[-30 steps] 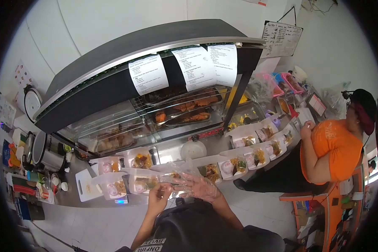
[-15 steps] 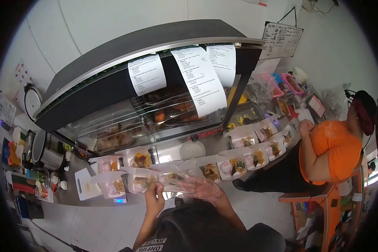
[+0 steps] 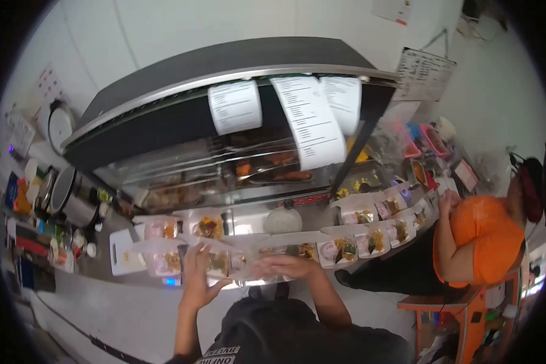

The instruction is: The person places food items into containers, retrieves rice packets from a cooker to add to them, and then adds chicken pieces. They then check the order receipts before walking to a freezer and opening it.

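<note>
My left hand (image 3: 196, 278) is open over the front edge of the counter, thumb spread away from the raised fingers. It overlaps an open lunch box (image 3: 217, 264) with food inside. My right hand (image 3: 285, 267) reaches leftward with its fingers stretched out and slightly blurred, in front of another food box (image 3: 306, 250). Between the two hands sits a box with a round wrapped pack (image 3: 238, 261). Left of my left hand is an open box (image 3: 167, 263) holding a similar pack and yellowish food.
A glass display case (image 3: 230, 164) with food trays stands behind, order slips (image 3: 309, 121) hanging from it. A white cutting board (image 3: 126, 255) lies at left, a round white lid (image 3: 283, 221) mid-counter. A person in orange (image 3: 482, 239) stands at right beside more filled boxes (image 3: 370, 242).
My left hand has opened from a pinch and moved left. My right hand, earlier in a clear plastic glove, has turned flatter and shifted slightly. The head view has tilted a little.
</note>
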The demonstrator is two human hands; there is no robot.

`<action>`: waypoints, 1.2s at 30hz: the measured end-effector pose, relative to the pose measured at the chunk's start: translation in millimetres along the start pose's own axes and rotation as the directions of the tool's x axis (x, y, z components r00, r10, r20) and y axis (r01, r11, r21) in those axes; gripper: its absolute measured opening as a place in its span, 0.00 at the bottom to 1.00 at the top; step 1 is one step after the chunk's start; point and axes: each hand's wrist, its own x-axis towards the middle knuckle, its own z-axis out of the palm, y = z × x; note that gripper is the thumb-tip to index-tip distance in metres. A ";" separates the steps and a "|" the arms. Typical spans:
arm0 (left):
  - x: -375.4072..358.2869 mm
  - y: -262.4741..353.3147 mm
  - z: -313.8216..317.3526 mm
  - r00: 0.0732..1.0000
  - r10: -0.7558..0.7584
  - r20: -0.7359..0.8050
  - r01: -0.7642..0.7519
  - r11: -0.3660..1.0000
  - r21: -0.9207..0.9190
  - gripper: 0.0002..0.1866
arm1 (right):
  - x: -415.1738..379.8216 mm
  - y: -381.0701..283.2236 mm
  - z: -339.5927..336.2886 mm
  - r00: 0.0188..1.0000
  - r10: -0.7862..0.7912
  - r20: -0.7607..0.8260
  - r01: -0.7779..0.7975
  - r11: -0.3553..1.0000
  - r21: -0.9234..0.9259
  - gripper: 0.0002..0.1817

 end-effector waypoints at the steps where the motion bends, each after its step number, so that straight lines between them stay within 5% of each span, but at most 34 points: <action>1: 10.1 4.1 -5.0 0.993 0.094 0.076 -0.087 0.993 -0.085 0.43 | 17.0 -0.1 3.9 0.997 0.057 0.051 -0.043 0.970 -0.239 0.22; 2: 14.8 4.3 -10.6 0.975 0.178 0.132 -0.154 0.973 -0.171 0.46 | 34.1 -3.2 4.3 0.991 0.085 0.102 -0.060 0.972 -0.225 0.22; 4: 5.3 -14.0 -6.3 0.943 0.149 0.296 -0.137 0.989 -0.059 0.44 | 80.6 -14.6 16.1 0.893 0.312 0.324 -0.099 0.839 -0.536 0.22; 6: -11.7 -49.4 -0.5 0.910 -0.085 0.406 0.132 0.987 -0.090 0.37 | 104.7 -17.0 32.1 0.851 0.313 0.421 -0.063 0.858 -0.510 0.19; 10: -42.2 -134.1 -37.8 0.888 -0.244 0.389 0.357 0.900 -0.251 0.25 | 128.4 1.8 43.2 0.938 0.279 0.206 -0.214 0.933 -0.291 0.18; 11: -54.9 -175.4 -38.5 0.957 -0.174 0.232 0.223 0.954 -0.203 0.23 | 127.3 -4.3 49.6 0.969 0.229 0.092 -0.212 0.963 -0.167 0.19; 12: -62.7 -209.2 -51.2 0.939 -0.281 0.198 0.320 0.925 -0.205 0.22 | 127.9 -6.7 51.3 0.982 0.185 -0.041 -0.187 0.981 -0.048 0.20; 15: -66.6 -316.5 -103.0 0.883 -0.470 0.000 0.469 0.883 -0.021 0.21 | 114.0 9.3 34.2 0.969 0.202 -0.141 -0.219 0.969 -0.112 0.22; 16: -52.7 -348.9 -129.3 0.828 -0.559 0.043 0.560 0.828 -0.036 0.19 | 114.6 7.9 33.0 0.963 0.200 -0.179 -0.222 0.969 -0.112 0.22; 18: -33.8 -429.8 -158.8 0.854 -0.373 -0.363 0.474 0.845 0.246 0.13 | 100.3 6.4 36.9 0.958 0.157 -0.241 -0.196 0.969 -0.149 0.21; 20: 10.8 -510.6 -184.0 0.773 -0.445 -0.451 0.632 0.594 0.498 0.09 | 92.5 -1.1 43.3 0.924 0.121 -0.364 -0.217 0.947 -0.237 0.20; 21: 22.0 -576.7 -180.4 0.826 -0.191 -0.530 0.510 0.653 0.560 0.07 | 92.7 -5.6 51.6 0.920 0.090 -0.382 -0.191 0.954 -0.233 0.20; 22: 44.2 -582.8 -190.9 0.937 -0.124 -0.325 0.323 0.658 0.680 0.05 | 92.5 -9.2 59.5 0.915 0.056 -0.400 -0.162 0.958 -0.236 0.21; 23: 68.0 -621.8 -178.7 0.848 -0.214 -0.485 0.450 0.774 0.445 0.05 | 92.0 -12.1 68.4 0.889 0.061 -0.454 -0.154 0.973 -0.172 0.20; 25: 112.4 -620.2 -154.4 0.825 -0.273 -0.495 0.523 0.701 0.486 0.15 | 81.2 -11.0 83.2 0.828 0.037 -0.560 -0.181 0.962 -0.203 0.19; 26: 126.8 -632.5 -133.7 0.831 -0.105 -0.546 0.424 0.756 0.500 0.16 | 85.8 -8.2 86.9 0.818 0.043 -0.574 -0.207 0.953 -0.223 0.18; 27: 138.7 -606.0 -125.8 0.874 -0.200 -0.443 0.429 0.746 0.509 0.18 | 85.4 -14.4 94.2 0.807 0.078 -0.585 -0.282 0.922 -0.267 0.20; 28: 142.8 -723.4 -87.2 0.836 -0.300 -0.460 0.537 0.626 0.566 0.19 | 81.8 -6.7 97.4 0.785 0.032 -0.618 -0.261 0.922 -0.284 0.20; 32: 164.0 -683.9 -51.8 0.855 -0.424 -0.299 0.518 0.693 0.502 0.21 | 68.3 10.7 109.3 0.734 0.114 -0.670 -0.326 0.924 -0.201 0.22; 36: 148.6 -665.0 -38.5 0.847 -0.390 -0.362 0.486 0.843 0.230 0.24 | 72.1 14.1 110.2 0.717 0.095 -0.690 -0.344 0.910 -0.232 0.21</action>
